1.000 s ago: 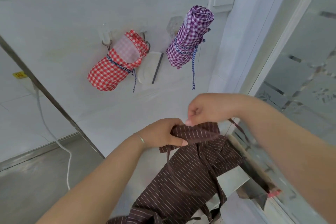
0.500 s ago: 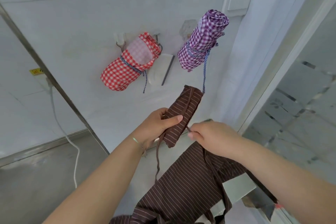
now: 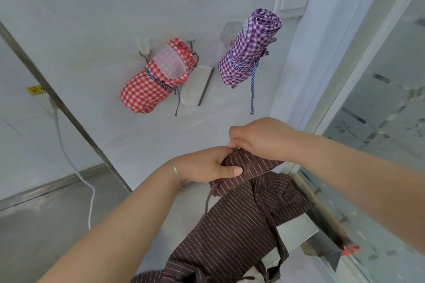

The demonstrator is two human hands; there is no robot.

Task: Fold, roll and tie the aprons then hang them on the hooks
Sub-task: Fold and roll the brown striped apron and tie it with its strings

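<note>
Three aprons counted. One brown apron (image 3: 232,225), striped, is held low at centre, its top edge gathered, the rest draped down onto a table (image 3: 296,234). It is gripped by two hands: left hand (image 3: 204,164) with thumb laid over the cloth, right hand (image 3: 259,139) with fingers curled onto the same edge. Two rolled, tied aprons hang on the wall: red apron (image 3: 149,85) on a hook (image 3: 145,49), purple apron (image 3: 248,50) to its right.

Bare, sleeveless forearms; thin silver bangle (image 3: 175,169) on the left wrist.
</note>
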